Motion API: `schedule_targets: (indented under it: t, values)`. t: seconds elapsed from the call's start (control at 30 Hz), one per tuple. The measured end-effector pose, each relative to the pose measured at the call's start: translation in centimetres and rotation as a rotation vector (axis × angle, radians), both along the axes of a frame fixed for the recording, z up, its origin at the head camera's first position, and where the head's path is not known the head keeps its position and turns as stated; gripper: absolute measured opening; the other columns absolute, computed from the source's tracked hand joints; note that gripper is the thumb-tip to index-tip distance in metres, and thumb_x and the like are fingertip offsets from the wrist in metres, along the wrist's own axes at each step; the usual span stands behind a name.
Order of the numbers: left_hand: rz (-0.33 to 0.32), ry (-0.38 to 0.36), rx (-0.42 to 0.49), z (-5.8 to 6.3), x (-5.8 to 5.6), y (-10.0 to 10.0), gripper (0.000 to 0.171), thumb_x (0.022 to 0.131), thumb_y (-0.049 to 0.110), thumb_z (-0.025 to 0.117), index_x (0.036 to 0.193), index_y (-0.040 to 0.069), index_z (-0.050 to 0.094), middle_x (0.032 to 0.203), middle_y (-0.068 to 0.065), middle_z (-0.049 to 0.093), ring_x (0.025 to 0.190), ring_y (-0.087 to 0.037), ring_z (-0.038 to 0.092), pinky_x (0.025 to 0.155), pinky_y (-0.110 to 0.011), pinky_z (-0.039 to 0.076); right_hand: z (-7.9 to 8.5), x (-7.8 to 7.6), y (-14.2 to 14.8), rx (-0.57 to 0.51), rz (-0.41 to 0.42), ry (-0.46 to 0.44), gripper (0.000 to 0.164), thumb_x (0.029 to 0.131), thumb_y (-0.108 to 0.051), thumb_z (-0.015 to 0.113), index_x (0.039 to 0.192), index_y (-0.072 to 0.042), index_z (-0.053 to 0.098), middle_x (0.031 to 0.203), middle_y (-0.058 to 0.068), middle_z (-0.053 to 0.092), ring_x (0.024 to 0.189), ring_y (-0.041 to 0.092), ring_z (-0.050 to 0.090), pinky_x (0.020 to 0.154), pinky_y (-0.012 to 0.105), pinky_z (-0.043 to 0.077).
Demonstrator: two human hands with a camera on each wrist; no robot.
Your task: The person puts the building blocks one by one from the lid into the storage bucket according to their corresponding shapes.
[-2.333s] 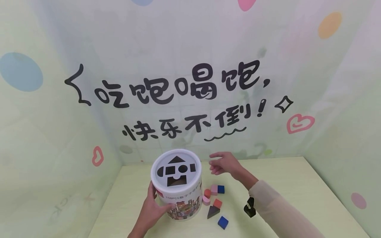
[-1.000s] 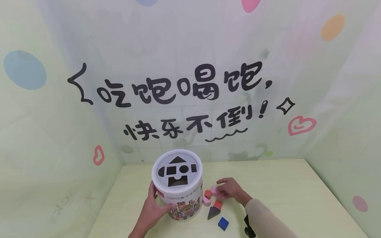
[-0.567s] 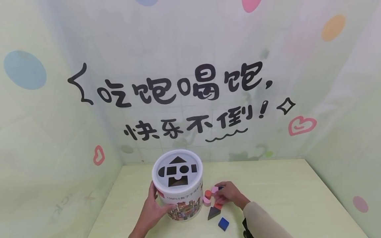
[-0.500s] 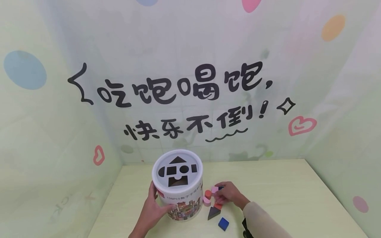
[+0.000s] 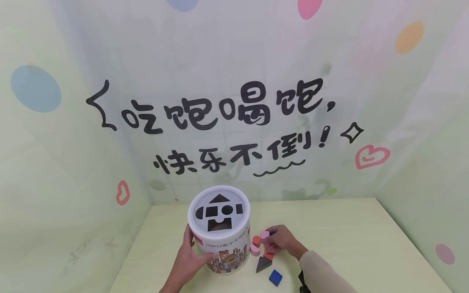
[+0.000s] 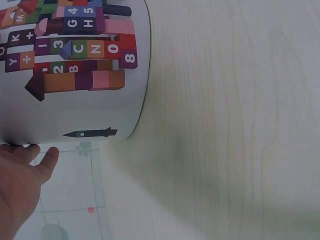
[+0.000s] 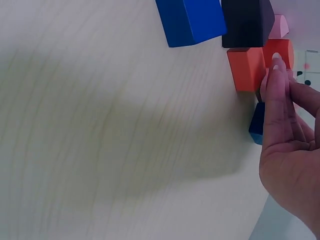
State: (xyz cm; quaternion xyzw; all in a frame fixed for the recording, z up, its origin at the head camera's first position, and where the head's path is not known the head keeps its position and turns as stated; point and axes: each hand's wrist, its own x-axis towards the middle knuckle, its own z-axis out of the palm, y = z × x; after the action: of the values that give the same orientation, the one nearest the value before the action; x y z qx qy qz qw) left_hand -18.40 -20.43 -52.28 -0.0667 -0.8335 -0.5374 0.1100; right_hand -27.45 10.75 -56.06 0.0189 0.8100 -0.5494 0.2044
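White bucket (image 5: 231, 239), holed lid, contents too dark to see: I grip it on the surface (image 5: 337, 236), left hand (image 5: 188, 260) spread round its side; right hand (image 5: 283, 239) fingers meet a pink block (image 5: 264, 235), grip unclear.

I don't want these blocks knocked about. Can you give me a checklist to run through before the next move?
1. Left hand steadies the bucket: ok, gripping its side.
2. Lid holes uncovered: ok.
3. Right hand securely holds a block: cannot tell, contact is unclear.
4. Red block fully visible to the head camera: not ok, the right hand partly covers it.
5. Front blue block clear of both hands: ok, it lies apart.
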Motion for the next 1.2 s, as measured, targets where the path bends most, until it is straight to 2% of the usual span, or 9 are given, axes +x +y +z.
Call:
schedule_targets:
  t: [0.23,0.7,1.0,1.2]
  values:
    - [0.009,-0.005,-0.011,-0.3,-0.2,-0.1,0.125,0.063,0.034,0.092,0.156,0.018,0.010,0.158,-0.015,0.026,0.144,-0.041,0.024,0.110,-0.066,0.030,0.7,-0.5,0.1,0.023,0.010,0.061,0.042,0.090,-0.007,0.065,0.128,0.008,0.056,0.071,0.007,0.068,0.059,0.016,0.066,0.058,0.030,0.061]
    - [0.011,0.034,-0.033,-0.7,-0.3,-0.1,0.126,0.062,0.034,0.092,0.156,0.018,0.010,0.155,-0.017,0.032,0.141,-0.042,0.031,0.107,-0.067,0.032,3.3,-1.4,0.1,-0.014,0.025,0.061,0.044,0.089,-0.010,0.067,0.129,0.006,0.056,0.075,0.008,0.068,0.062,0.016,0.065,0.061,0.031,0.061]
    - [0.007,0.006,-0.031,-0.2,-0.2,0.0,0.125,0.062,0.035,0.092,0.156,0.018,0.011,0.156,-0.015,0.032,0.143,-0.040,0.029,0.110,-0.064,0.032,5.0,-1.5,0.1,-0.038,0.089,0.088,0.046,0.089,-0.014,0.069,0.129,0.005,0.057,0.075,0.009,0.069,0.063,0.017,0.067,0.062,0.033,0.062]
    - [0.008,0.004,-0.032,-0.2,-0.1,-0.2,0.126,0.062,0.034,0.092,0.156,0.017,0.010,0.156,-0.016,0.032,0.142,-0.041,0.029,0.110,-0.065,0.031,6.8,-1.7,-0.1,-0.045,0.123,0.114,0.047,0.088,-0.022,0.071,0.127,0.003,0.060,0.076,0.010,0.070,0.063,0.019,0.069,0.063,0.033,0.062]
